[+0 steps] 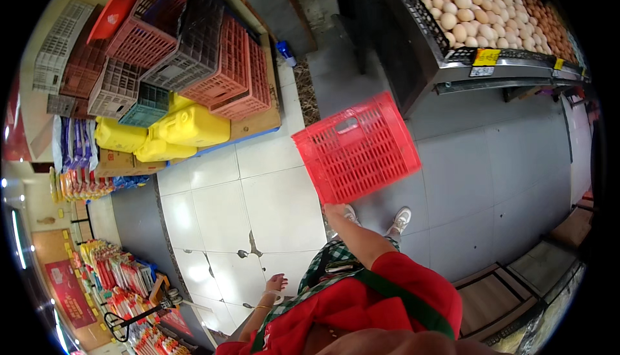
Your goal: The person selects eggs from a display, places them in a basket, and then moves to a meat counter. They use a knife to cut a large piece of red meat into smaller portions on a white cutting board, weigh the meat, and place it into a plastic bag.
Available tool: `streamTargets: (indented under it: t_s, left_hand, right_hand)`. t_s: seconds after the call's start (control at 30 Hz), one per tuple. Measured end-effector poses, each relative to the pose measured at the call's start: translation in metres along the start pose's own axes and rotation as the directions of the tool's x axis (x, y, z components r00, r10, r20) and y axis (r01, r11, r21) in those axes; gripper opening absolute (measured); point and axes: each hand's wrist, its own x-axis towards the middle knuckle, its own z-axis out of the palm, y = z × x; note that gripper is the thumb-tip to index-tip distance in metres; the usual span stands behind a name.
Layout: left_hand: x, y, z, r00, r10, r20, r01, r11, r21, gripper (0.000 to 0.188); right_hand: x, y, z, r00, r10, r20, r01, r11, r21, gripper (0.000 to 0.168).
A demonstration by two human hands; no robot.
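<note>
A red slatted plastic crate [356, 147] is held out in front of me, off the floor and tilted. My right hand [334, 209] grips its near lower edge, the fingers partly hidden behind the rim. Down at my side is my left hand [276, 282], holding nothing, its fingers loosely apart above the white floor tiles. A pale band or ring [277, 297] circles that wrist. Below the crate my shoes [401, 219] stand on grey tile.
Stacked plastic crates [198, 40] and yellow jerrycans [193, 125] stand on a low platform at left. An egg display [479, 11] with a metal edge [513, 62] juts out at upper right. A pallet-jack-like handle [140, 315] is at lower left. Shelving [499, 292] lies behind right.
</note>
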Motion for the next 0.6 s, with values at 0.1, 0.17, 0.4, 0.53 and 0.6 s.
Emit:
streamTargets:
  t_s: [0.1, 0.17, 0.4, 0.53, 0.6]
  left_hand:
    - [0.002, -0.012, 0.007, 0.988, -0.137, 0.070, 0.143, 0.986, -0.085, 0.024]
    - [-0.004, -0.008, 0.034, 0.998, 0.018, 0.059, -0.023, 0.995, 0.093, 0.024]
    - [0.045, 0.023, 0.039, 0.957, 0.209, 0.202, -0.254, 0.939, 0.232, 0.023]
    - [0.128, 0.027, 0.011, 0.987, -0.139, 0.076, 0.125, 0.979, 0.162, 0.024]
    - [0.140, 0.057, 0.012, 0.990, -0.087, 0.114, 0.069, 0.986, 0.155, 0.024]
  right_hand:
    - [0.004, -0.073, 0.008, 0.953, -0.093, 0.290, 0.099, 0.995, -0.006, 0.023]
    - [0.021, -0.123, -0.005, 0.879, -0.176, 0.443, 0.280, 0.943, -0.182, 0.013]
    - [0.122, -0.176, -0.081, 0.765, -0.531, 0.366, 0.643, 0.584, -0.496, 0.013]
    - [0.066, -0.152, -0.203, 0.753, -0.459, 0.471, 0.604, 0.199, -0.772, 0.021]
    - [0.024, -0.130, -0.257, 0.975, -0.216, 0.043, 0.197, 0.770, -0.606, 0.025]
